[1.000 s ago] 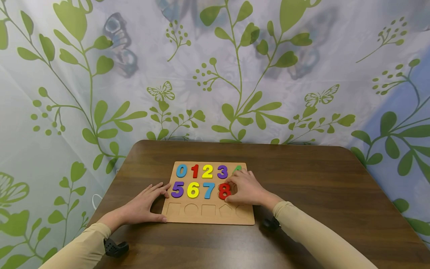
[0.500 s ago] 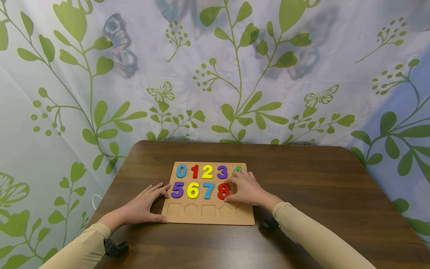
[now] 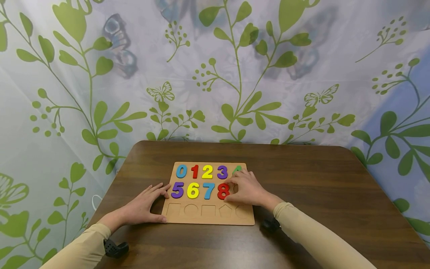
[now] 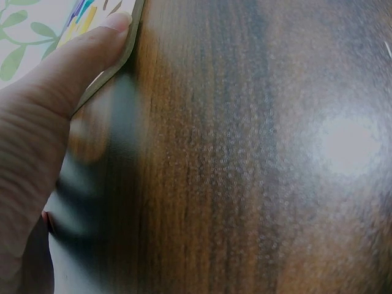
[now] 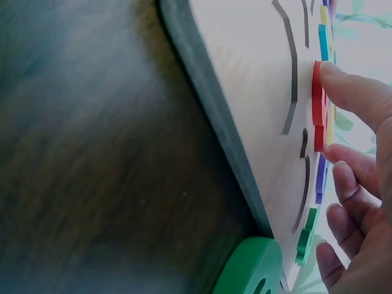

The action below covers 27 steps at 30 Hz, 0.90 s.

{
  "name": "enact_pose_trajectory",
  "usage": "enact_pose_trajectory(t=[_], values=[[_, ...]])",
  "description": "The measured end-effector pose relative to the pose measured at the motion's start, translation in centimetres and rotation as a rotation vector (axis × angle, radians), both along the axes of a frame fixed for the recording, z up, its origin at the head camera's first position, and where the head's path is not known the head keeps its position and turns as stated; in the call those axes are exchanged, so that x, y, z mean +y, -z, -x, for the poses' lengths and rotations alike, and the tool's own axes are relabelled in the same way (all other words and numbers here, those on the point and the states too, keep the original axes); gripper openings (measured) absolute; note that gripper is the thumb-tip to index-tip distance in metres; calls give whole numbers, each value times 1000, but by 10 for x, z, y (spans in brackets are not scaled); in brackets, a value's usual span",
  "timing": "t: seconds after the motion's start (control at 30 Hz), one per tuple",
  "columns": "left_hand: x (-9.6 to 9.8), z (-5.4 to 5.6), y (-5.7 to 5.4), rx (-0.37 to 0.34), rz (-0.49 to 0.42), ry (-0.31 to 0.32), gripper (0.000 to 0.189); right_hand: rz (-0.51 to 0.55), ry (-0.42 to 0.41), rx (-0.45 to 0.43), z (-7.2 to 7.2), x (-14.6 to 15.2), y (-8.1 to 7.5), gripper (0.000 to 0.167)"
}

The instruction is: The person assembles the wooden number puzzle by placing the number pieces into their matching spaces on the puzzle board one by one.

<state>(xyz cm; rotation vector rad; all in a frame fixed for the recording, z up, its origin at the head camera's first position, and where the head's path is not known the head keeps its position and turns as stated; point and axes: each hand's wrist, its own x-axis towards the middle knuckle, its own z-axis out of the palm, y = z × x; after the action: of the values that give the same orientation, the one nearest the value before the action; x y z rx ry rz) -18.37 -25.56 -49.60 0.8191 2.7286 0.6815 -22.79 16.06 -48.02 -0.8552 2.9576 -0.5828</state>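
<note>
A wooden number puzzle board (image 3: 208, 221) lies on the table. My left hand (image 3: 142, 206) has its fingers spread along the board's left edge, with the thumb (image 4: 116, 24) on the near left corner. My right hand (image 3: 248, 188) pinches the red number 8 (image 3: 223, 191) between thumb and index finger at its place in the second row. To its left sit the purple 5 (image 3: 177, 190), yellow 6 (image 3: 193, 190) and blue 7 (image 3: 208, 190). The right hand partly covers the green 4 (image 3: 237, 169) and hides the slot right of the 8.
The blue 0 (image 3: 181, 171), red 1 (image 3: 195, 171), yellow 2 (image 3: 207, 172) and purple 3 (image 3: 222, 172) fill the top row. Shape recesses (image 3: 208, 210) line the near row. A loose green piece (image 5: 251, 266) lies by the board's right edge. Behind stands a leaf-patterned curtain (image 3: 188, 112).
The red 8 has shifted slightly left under the right hand's fingers, covering the recess outline seen beside it before. The left hand has stayed in place.
</note>
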Motion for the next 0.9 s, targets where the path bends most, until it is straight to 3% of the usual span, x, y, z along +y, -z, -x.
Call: enact_pose_trajectory(t=[0.43,0.9], values=[[0,0,0,0,-12,3,66,34,39,-12,-2,14,-6,50],[0,0,0,0,-10,1,67,128,111,7,-5,64,-22,52]])
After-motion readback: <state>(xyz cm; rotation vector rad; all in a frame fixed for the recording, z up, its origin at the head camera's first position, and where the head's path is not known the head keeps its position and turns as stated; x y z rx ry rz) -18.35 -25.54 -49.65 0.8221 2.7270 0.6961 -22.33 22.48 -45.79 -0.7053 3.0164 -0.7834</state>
